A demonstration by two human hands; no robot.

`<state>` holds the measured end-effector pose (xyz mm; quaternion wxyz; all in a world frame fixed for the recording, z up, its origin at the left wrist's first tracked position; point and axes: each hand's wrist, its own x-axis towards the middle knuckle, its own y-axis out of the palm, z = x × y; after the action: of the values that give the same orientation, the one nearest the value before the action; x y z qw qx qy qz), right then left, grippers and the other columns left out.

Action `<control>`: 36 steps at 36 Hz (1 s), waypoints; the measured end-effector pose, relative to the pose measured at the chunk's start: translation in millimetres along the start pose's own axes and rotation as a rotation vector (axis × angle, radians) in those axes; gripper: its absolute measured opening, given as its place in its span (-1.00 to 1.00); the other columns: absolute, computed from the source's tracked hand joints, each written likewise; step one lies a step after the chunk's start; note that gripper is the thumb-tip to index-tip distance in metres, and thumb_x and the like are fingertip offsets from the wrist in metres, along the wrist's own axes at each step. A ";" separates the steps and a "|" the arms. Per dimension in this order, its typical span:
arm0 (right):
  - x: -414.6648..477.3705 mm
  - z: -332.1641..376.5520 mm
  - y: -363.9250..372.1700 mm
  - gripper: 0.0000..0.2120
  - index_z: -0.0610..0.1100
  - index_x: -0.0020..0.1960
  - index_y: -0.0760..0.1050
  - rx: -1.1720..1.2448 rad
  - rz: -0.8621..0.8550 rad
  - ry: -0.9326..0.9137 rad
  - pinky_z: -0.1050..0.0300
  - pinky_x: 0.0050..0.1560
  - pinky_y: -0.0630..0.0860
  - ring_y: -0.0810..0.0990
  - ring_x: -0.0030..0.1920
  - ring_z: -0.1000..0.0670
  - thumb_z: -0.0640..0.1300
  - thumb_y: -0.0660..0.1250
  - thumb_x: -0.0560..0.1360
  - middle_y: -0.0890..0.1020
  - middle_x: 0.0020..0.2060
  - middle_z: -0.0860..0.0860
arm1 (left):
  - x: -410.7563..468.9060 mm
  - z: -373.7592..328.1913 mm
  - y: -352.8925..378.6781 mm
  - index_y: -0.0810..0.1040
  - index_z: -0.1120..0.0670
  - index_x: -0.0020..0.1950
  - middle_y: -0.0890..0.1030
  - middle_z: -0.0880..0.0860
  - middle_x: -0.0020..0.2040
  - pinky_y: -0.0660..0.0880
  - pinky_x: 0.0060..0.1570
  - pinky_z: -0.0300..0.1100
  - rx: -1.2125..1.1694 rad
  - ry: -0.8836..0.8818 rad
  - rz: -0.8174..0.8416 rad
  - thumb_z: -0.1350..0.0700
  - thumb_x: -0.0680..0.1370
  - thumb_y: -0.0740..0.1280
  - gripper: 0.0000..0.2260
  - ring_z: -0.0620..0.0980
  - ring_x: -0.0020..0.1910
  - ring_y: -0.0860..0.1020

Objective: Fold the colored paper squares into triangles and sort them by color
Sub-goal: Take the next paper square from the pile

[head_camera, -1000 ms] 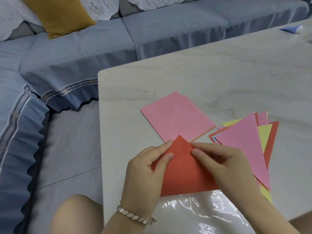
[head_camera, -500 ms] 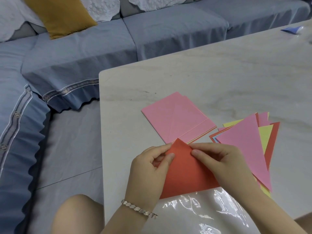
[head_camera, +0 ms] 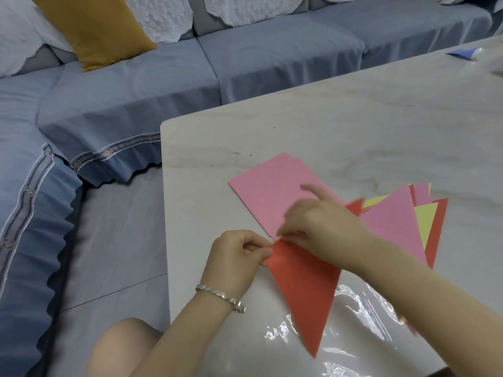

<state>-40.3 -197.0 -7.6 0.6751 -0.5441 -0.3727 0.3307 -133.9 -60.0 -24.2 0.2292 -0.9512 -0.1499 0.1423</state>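
A red paper triangle (head_camera: 307, 289) lies on the table near the front edge, its long point toward me. My left hand (head_camera: 235, 257) pinches its left corner between thumb and fingers. My right hand (head_camera: 318, 221) lies across its top edge, fingertips pressed on the paper, index finger stretched out and blurred. Behind the hands sits a stack of pink paper squares (head_camera: 269, 191). To the right lies a fanned pile of folded triangles (head_camera: 402, 221) in pink, yellow and red.
The marble table (head_camera: 353, 126) has its left edge close to my left hand. A clear plastic sleeve (head_camera: 362, 330) lies under the red point. A blue paper piece (head_camera: 462, 53) sits far right. Blue sofa (head_camera: 136, 85) with a mustard cushion (head_camera: 92, 28) stands behind.
The red paper has turned from apex-up to point-toward-me. My right hand moved up and left along its top edge; my left hand shifted to the left corner.
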 end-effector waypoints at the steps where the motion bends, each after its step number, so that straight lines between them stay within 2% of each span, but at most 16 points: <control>1: 0.1 1.4 7.2 -0.83 0.01 -0.22 0.66 -0.032 -0.144 0.006 -0.08 0.31 0.31 0.65 -0.07 0.01 -0.14 0.29 0.36 0.68 -0.25 0.08 | 3.4 5.5 1.2 0.60 0.04 -0.34 0.56 -0.10 -0.51 0.39 -0.41 -0.48 -0.017 -0.032 -0.040 0.32 0.40 0.42 -0.80 -0.27 -0.53 0.51; 2: -0.5 4.2 14.2 -0.79 -0.02 -0.23 0.66 -0.029 -0.239 0.025 -0.12 0.30 0.28 0.65 -0.02 -0.03 -0.16 0.24 0.37 0.69 -0.21 0.05 | 6.6 11.1 2.4 0.60 0.07 -0.32 0.55 -0.10 -0.51 0.38 -0.42 -0.49 -0.031 -0.064 -0.076 0.32 0.40 0.41 -0.82 -0.28 -0.55 0.51; 4: -4.7 12.4 29.3 -0.71 -0.05 -0.16 0.66 0.000 -0.228 0.046 -0.10 0.28 0.24 0.63 0.07 -0.06 -0.14 0.15 0.41 0.68 -0.09 0.01 | 12.8 21.9 5.6 0.61 0.09 -0.30 0.55 -0.06 -0.47 0.39 -0.40 -0.47 -0.028 -0.116 -0.134 0.31 0.41 0.41 -0.85 -0.26 -0.54 0.50; 6: -13.4 22.7 45.4 -0.66 -0.02 -0.12 0.66 0.030 -0.100 0.052 0.00 0.24 0.35 0.63 0.06 -0.01 -0.09 0.10 0.41 0.68 -0.05 0.05 | 18.4 33.1 9.1 0.62 0.10 -0.30 0.57 -0.03 -0.43 0.43 -0.35 -0.40 -0.019 -0.154 -0.168 0.31 0.41 0.41 -0.86 -0.18 -0.49 0.52; 8: -25.0 27.4 61.3 -0.63 0.02 -0.10 0.66 0.063 0.059 0.097 0.11 0.08 0.52 0.65 0.01 0.06 -0.02 0.07 0.40 0.68 -0.06 0.11 | 20.8 40.5 11.8 0.62 0.12 -0.28 0.58 -0.01 -0.42 0.44 -0.38 -0.41 -0.027 -0.191 -0.177 0.32 0.42 0.40 -0.87 -0.20 -0.52 0.53; 11: -45.9 24.0 79.2 -0.56 -0.01 -0.10 0.68 0.066 0.216 0.170 0.17 -0.02 0.56 0.66 -0.05 0.12 0.04 0.02 0.46 0.69 -0.08 0.11 | 21.7 49.5 14.6 0.60 0.09 -0.31 0.58 -0.03 -0.43 0.48 -0.35 -0.37 -0.015 -0.216 -0.170 0.33 0.44 0.38 -0.82 -0.26 -0.54 0.53; 13: -59.4 19.7 86.2 -0.40 -0.05 -0.07 0.68 0.049 0.257 0.217 0.16 -0.01 0.56 0.65 -0.02 0.10 0.01 -0.15 0.61 0.68 -0.03 0.07 | 21.2 51.5 15.0 0.59 0.08 -0.31 0.58 -0.02 -0.43 0.50 -0.35 -0.36 -0.026 -0.228 -0.170 0.33 0.44 0.38 -0.81 -0.26 -0.53 0.54; 16: -67.5 17.3 84.3 -0.27 -0.11 -0.01 0.66 0.014 0.245 0.303 0.08 0.20 0.39 0.65 0.02 0.05 -0.01 -0.32 0.63 0.67 0.01 0.03 | 21.4 52.6 14.3 0.59 0.07 -0.33 0.59 -0.01 -0.42 0.53 -0.30 -0.32 -0.034 -0.232 -0.168 0.33 0.44 0.38 -0.80 -0.26 -0.52 0.54; 18: -67.0 15.4 84.9 -0.27 -0.13 0.02 0.65 -0.033 0.256 0.340 0.04 0.19 0.27 0.65 0.04 0.02 0.01 -0.33 0.62 0.67 0.02 0.01 | 21.6 52.8 13.8 0.58 0.05 -0.34 0.59 0.00 -0.42 0.55 -0.24 -0.24 -0.032 -0.232 -0.164 0.32 0.44 0.38 -0.78 -0.26 -0.52 0.54; 20: -61.4 10.7 86.6 -0.26 -0.14 0.02 0.65 -0.072 0.238 0.376 0.02 0.18 0.27 0.64 0.05 -0.02 0.02 -0.33 0.62 0.67 0.02 0.00 | 21.8 52.7 13.9 0.58 0.05 -0.35 0.59 0.01 -0.41 0.55 -0.22 -0.21 -0.029 -0.234 -0.161 0.32 0.44 0.38 -0.78 -0.26 -0.52 0.53; 23: -46.6 0.0 89.3 -0.37 -0.15 -0.05 0.67 -0.048 0.230 0.423 -0.02 0.11 0.51 0.65 0.03 -0.03 0.03 -0.18 0.61 0.69 -0.03 0.00 | 21.8 52.3 14.5 0.58 0.05 -0.34 0.60 0.02 -0.40 0.56 -0.21 -0.20 -0.030 -0.238 -0.163 0.31 0.44 0.38 -0.78 -0.27 -0.52 0.54; 25: -33.1 -6.1 85.5 -0.49 -0.17 -0.01 0.66 -0.062 0.202 0.448 -0.05 0.05 0.54 0.63 0.09 -0.05 0.03 -0.02 0.51 0.67 0.01 -0.03 | 21.5 52.8 14.2 0.58 0.05 -0.34 0.60 0.02 -0.40 0.57 -0.20 -0.20 -0.033 -0.243 -0.166 0.31 0.44 0.38 -0.79 -0.26 -0.51 0.54; 26: -26.2 -8.3 83.2 -0.51 -0.20 0.12 0.61 -0.056 0.212 0.446 -0.05 0.17 0.47 0.55 0.21 -0.06 0.02 0.00 0.52 0.62 0.14 -0.07 | 21.5 52.9 14.0 0.58 0.05 -0.34 0.61 0.02 -0.40 0.56 -0.20 -0.21 -0.032 -0.247 -0.165 0.31 0.44 0.38 -0.79 -0.25 -0.50 0.54; 28: -13.4 -17.3 81.3 -0.55 -0.19 0.42 0.29 -0.070 0.266 0.380 -0.01 0.43 0.12 0.20 0.46 -0.03 -0.02 -0.05 0.63 0.29 0.44 -0.06 | 22.1 52.8 13.4 0.59 0.05 -0.33 0.61 0.02 -0.40 0.56 -0.21 -0.23 -0.027 -0.253 -0.163 0.31 0.44 0.38 -0.79 -0.24 -0.50 0.55; 30: -1.2 -26.5 78.8 -0.56 -0.13 0.50 0.10 -0.063 0.305 0.375 0.04 0.45 -0.07 -0.02 0.51 0.02 -0.03 -0.10 0.65 0.11 0.51 0.02 | 23.0 52.5 13.3 0.59 0.04 -0.34 0.62 0.02 -0.40 0.56 -0.19 -0.21 -0.028 -0.257 -0.161 0.31 0.44 0.38 -0.79 -0.25 -0.51 0.55; 36: 26.2 -40.8 75.5 -0.60 -0.13 0.44 0.21 -0.035 0.315 0.399 0.02 0.43 0.00 0.01 0.50 0.01 -0.05 -0.04 0.64 0.20 0.47 0.04 | 22.6 52.0 14.6 0.58 0.04 -0.34 0.61 0.02 -0.41 0.57 -0.16 -0.18 -0.024 -0.265 -0.167 0.31 0.44 0.38 -0.78 -0.26 -0.53 0.53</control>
<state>5.0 -180.4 -83.2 0.6658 -0.6617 -0.1484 0.3113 -127.7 -44.0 -80.1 0.2072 -0.9109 -0.2592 0.2454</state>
